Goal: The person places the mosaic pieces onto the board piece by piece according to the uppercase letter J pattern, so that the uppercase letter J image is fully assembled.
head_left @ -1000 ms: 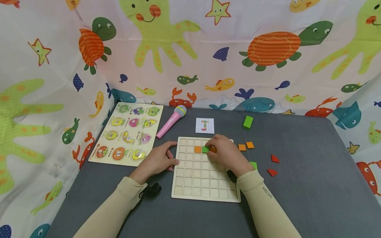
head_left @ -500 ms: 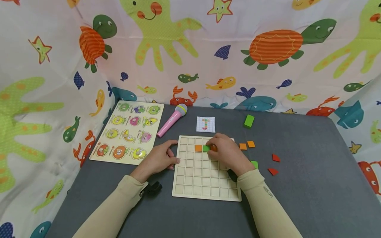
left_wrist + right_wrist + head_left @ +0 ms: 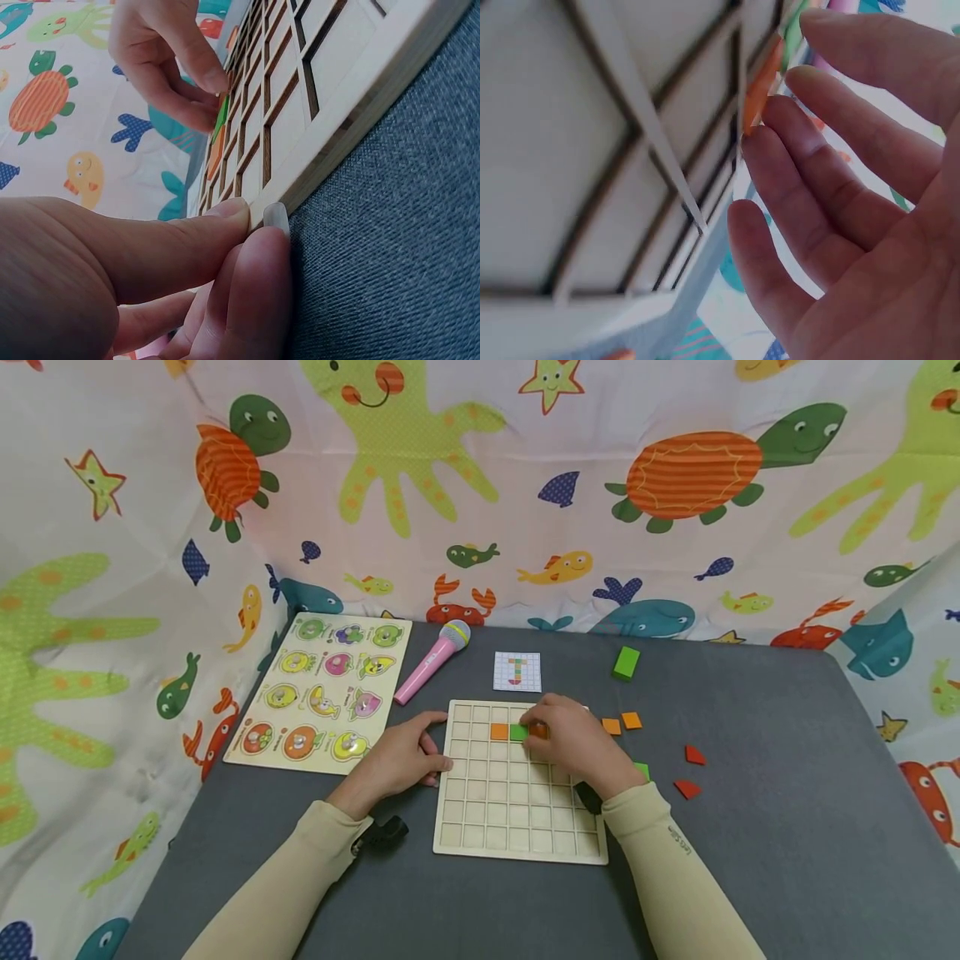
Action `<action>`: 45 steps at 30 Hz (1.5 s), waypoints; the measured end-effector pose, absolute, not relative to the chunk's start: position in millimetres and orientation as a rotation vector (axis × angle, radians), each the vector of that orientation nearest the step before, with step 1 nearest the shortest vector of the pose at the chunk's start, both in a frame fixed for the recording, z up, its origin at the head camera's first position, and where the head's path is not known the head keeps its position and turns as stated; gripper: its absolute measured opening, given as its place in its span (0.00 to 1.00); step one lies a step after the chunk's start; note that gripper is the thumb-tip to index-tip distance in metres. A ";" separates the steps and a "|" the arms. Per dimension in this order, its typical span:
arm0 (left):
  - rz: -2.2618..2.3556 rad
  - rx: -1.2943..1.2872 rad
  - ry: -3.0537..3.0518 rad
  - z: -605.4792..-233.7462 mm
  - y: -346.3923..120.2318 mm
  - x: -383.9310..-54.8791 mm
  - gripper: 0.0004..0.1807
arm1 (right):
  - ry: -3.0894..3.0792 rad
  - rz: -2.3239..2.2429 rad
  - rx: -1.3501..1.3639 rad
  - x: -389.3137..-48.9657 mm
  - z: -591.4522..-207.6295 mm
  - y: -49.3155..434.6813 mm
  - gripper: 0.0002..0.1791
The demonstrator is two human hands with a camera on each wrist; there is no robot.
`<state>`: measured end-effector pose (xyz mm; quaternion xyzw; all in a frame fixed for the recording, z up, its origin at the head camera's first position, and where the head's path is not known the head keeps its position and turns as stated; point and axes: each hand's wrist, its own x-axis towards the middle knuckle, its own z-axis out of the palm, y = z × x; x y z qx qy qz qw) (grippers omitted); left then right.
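Head view: I have a gridded wooden board (image 3: 519,817) flat on the grey table (image 3: 787,860), near middle; central so both sides reach it, I'd guess;
Left hand (image 3: 401,756): grasping the board's left rim, thumb on top, finger at the side; to stop it sliding, I judge;
Right hand (image 3: 577,743): bent over the far rows, fingertips touching an orange tile (image 3: 763,82); can't tell pinching from pressing;
Board cells: second row from far edge; orange square (image 3: 499,732) third from left; green square (image 3: 517,732) just right of it; then the touched tile; whether fully seated, can't tell;
Pattern card (image 3: 517,672): just beyond the board, grid side up, coloured cells; likely there to be in sight;
Loose pieces: right of board; two orange pieces (image 3: 611,727), two red quarter-rounds (image 3: 687,789), a green piece (image 3: 641,772) partly hidden by the right arm (image 3: 675,860); handy for that side, presumably;
Green block (image 3: 626,663): far right;
Fruit board (image 3: 251,758): far left; twelve fruits in rows; inset or printed, can't tell;
Pink microphone (image 3: 429,667): between fruit board and card; parked aside, apparently
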<state>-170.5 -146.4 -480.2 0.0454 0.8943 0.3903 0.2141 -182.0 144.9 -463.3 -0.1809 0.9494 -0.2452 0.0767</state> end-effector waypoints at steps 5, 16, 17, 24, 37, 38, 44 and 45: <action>1.077 0.114 2.479 -480.6 -146.3 -171.7 0.43 | 2.874 -0.807 -0.473 -182.0 -456.4 169.3 0.16; 1.084 0.092 2.471 -480.4 -148.6 -171.2 0.43 | 2.942 -0.768 -0.181 -174.8 -461.5 247.7 0.18; 1.087 0.090 2.469 -480.9 -149.0 -170.8 0.43 | 2.942 -0.763 -0.166 -175.3 -462.8 252.7 0.18; 1.118 0.084 2.461 -483.8 -150.2 -168.4 0.42 | 2.941 -0.744 -0.126 -180.6 -468.5 275.6 0.17; 1.114 0.101 2.467 -481.4 -144.2 -168.0 0.42 | 2.909 -0.740 -0.106 -178.7 -474.0 285.5 0.20; 1.112 0.097 2.467 -481.7 -143.8 -167.6 0.42 | 2.909 -0.741 -0.111 -178.0 -474.4 285.8 0.20; 1.106 0.091 2.474 -481.7 -144.2 -167.9 0.42 | 2.905 -0.741 -0.099 -176.5 -474.5 283.9 0.18; 1.106 0.093 2.475 -481.1 -144.5 -168.1 0.42 | 2.905 -0.740 -0.096 -176.7 -474.4 283.4 0.18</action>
